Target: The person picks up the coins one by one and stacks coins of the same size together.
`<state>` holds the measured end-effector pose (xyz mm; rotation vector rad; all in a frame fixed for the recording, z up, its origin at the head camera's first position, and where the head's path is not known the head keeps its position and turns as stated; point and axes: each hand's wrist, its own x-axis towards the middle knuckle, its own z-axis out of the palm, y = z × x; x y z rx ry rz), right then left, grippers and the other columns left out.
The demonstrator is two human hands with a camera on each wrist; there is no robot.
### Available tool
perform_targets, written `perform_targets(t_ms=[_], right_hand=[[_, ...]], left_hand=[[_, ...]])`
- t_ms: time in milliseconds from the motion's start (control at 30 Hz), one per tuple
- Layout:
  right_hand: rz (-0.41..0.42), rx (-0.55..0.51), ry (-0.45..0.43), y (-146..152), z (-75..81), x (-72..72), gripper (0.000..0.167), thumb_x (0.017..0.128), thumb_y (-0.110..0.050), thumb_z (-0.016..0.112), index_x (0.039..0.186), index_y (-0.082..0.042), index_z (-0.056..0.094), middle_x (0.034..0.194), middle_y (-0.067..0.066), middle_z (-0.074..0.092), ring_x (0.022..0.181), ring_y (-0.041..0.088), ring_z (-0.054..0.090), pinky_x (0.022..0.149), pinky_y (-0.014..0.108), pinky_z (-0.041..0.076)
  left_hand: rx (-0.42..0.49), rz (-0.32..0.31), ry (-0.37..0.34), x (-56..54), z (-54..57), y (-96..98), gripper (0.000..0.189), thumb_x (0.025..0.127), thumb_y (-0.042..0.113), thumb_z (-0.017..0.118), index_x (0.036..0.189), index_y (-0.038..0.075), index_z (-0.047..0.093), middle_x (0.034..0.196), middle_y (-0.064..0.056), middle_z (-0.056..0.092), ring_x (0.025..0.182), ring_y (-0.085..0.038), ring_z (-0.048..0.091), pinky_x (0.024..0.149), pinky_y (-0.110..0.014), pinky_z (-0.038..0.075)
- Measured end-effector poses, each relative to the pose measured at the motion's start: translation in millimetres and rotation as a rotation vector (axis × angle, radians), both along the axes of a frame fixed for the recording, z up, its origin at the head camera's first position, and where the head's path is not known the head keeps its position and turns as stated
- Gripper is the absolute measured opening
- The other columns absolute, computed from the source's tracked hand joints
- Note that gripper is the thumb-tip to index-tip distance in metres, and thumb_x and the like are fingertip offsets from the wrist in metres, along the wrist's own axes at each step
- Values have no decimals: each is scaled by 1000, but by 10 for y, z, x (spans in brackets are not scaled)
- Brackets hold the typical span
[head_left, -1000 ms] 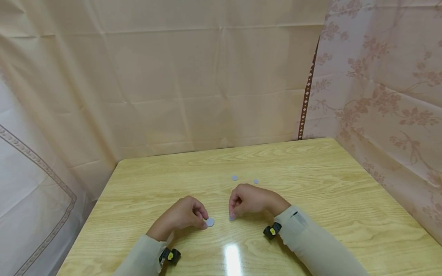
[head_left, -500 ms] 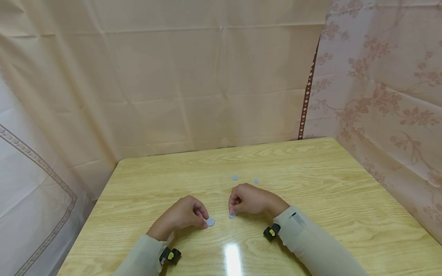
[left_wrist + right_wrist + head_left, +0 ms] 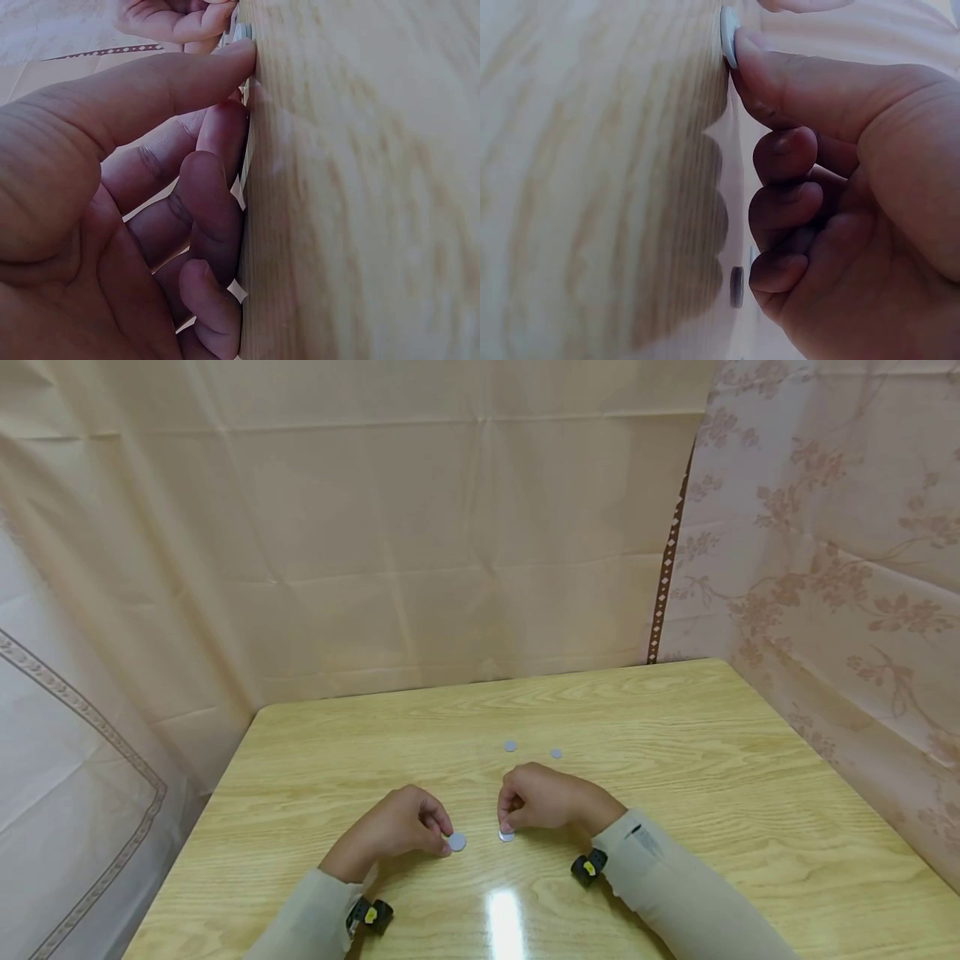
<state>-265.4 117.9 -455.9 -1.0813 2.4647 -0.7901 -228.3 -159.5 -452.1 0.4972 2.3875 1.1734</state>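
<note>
In the head view my left hand point(image 3: 397, 825) rests low on the table, thumb and index fingertips holding the left edge of a flat, round, coin-like grey disc point(image 3: 457, 842). The disc lies flat. To its right, my right hand point(image 3: 542, 797) pinches a second coin-like grey disc point(image 3: 507, 837) at the tabletop, its far part hidden under the fingertips. In the right wrist view this pale disc point(image 3: 729, 36) appears against the thumb tip, at the table surface. The left wrist view shows the left thumb and curled fingers point(image 3: 214, 187) close to the wood.
Two more grey discs, one left point(image 3: 510, 747) and one right point(image 3: 557, 753), lie flat beyond my right hand. The wooden table point(image 3: 337, 752) shows a bright light reflection near its front. Beige cloth point(image 3: 450, 543) hangs behind it, and floral cloth point(image 3: 847, 585) on the right.
The right hand's disc shifts slightly at the fingertips and shows more of its face than a second ago. The right hand moves only a little; my left hand and its disc stay put.
</note>
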Motion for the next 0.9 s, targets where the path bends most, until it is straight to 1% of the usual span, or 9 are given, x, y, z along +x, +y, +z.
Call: perform_targets(t_ms=[400,600,733,900], right_hand=[[-9,11,16,-13,1,10,14,89,-20,83,77,-23,75,74,-11,62,66,3,50,60,20,42],[-26,-18,-7,-2,2,12,14,88,-18,84,77,-23,76,75,-12,64,66,3,51,59,20,43],[-39,-30,-25,12,-13,6,15,88,-18,85,77,-24,76,74,-13,65,65,1,51,58,19,42],[-49,-38,-55,13,-20,8,14,87,-19,85,77,-24,77,72,-12,65,62,1,48,56,19,39]], left_hand=[[-5,1,3,3,-6,-2,17,77,9,91,85,8,76,72,-2,68,63,-12,55,59,-27,47],[-4,-4,10,6,-12,1,16,77,9,90,85,8,76,71,-2,68,63,-11,54,58,-25,46],[-7,-8,13,7,-11,3,16,77,9,90,85,8,77,72,-2,68,63,-11,55,59,-26,47],[-15,3,3,4,-14,-3,16,77,9,91,85,9,77,73,-1,70,64,-12,57,61,-27,50]])
